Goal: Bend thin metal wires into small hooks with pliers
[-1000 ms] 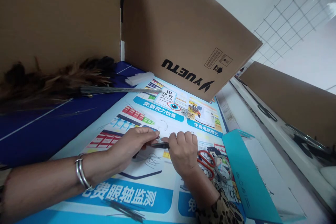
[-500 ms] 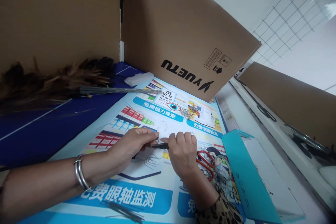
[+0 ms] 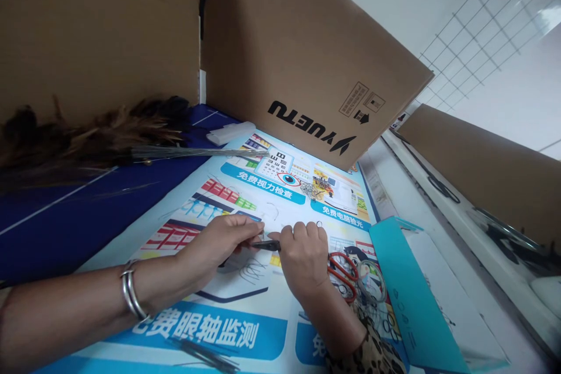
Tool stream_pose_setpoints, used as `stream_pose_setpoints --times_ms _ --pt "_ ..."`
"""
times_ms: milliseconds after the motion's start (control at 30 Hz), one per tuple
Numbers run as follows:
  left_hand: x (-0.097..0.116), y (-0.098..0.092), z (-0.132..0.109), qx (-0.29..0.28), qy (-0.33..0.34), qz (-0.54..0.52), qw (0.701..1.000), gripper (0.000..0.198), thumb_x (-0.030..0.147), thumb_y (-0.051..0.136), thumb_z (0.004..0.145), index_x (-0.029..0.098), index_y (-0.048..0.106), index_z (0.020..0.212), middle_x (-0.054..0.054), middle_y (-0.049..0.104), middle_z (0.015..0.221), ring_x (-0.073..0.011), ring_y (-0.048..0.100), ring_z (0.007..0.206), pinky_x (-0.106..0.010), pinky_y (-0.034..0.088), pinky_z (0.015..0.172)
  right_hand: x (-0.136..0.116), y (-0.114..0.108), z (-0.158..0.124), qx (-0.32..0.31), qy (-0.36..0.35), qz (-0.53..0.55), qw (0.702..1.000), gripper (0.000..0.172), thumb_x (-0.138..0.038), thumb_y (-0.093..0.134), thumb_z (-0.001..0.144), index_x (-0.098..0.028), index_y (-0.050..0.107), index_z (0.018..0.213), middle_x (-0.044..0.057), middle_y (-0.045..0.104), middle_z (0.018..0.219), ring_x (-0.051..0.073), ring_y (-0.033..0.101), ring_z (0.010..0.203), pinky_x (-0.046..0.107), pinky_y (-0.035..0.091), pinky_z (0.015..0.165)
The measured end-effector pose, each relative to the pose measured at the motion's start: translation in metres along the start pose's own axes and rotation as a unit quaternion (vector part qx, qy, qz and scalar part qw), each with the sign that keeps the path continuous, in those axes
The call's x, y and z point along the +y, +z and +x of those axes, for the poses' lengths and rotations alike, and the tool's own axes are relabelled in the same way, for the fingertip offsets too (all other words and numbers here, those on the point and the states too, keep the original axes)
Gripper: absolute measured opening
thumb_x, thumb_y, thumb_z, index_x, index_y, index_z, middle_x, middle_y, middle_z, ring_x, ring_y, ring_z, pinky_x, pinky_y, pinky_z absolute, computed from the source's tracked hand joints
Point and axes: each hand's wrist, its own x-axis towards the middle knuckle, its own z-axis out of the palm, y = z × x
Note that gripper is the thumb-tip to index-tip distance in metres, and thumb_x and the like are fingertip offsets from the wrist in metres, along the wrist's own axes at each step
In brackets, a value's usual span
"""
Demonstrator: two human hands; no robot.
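Note:
My right hand is closed in a fist round a small black plier-like tool whose tip points left. My left hand pinches something thin at that tip, too small to name. Both hands rest on a blue and white printed poster. Thin bent wires lie on the poster just under my hands. A silver bangle is on my left wrist.
Red-handled scissors and a clear tape roll lie right of my right hand. A teal box stands at right. A feather duster lies at left. Cardboard sheets wall the back. Dark wires lie near the front edge.
Barely anything has moved; both hands stay joined at the tool tip while the view drifts slightly.

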Motion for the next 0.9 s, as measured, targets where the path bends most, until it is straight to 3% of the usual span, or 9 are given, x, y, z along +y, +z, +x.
stream_pose_setpoints --times_ms 633,900 --pt "0.0019 0.0011 -0.0019 0.007 0.011 0.026 1.0 0.05 0.063 0.076 0.072 0.023 0.052 0.056 0.004 0.049 0.054 -0.0145 0.041 0.055 -0.028 0.032 0.055 -0.0006 -0.0046 -0.0001 -0.027 0.002 0.015 1.0 0.033 -0.033 0.062 0.107 -0.02 0.062 0.076 0.005 0.061 0.071 0.023 0.048 0.07 0.038 0.027 0.07" --pt "0.0015 -0.0041 0.001 0.01 0.067 0.093 0.993 0.043 0.058 0.07 0.077 0.023 0.057 0.057 0.003 0.052 0.058 -0.0163 0.044 0.06 -0.029 0.033 0.058 0.0003 0.0 -0.0024 -0.058 0.007 0.029 0.998 0.037 -0.038 0.066 0.105 -0.02 0.064 0.073 0.006 0.065 0.069 0.024 0.054 0.068 0.037 0.03 0.068"
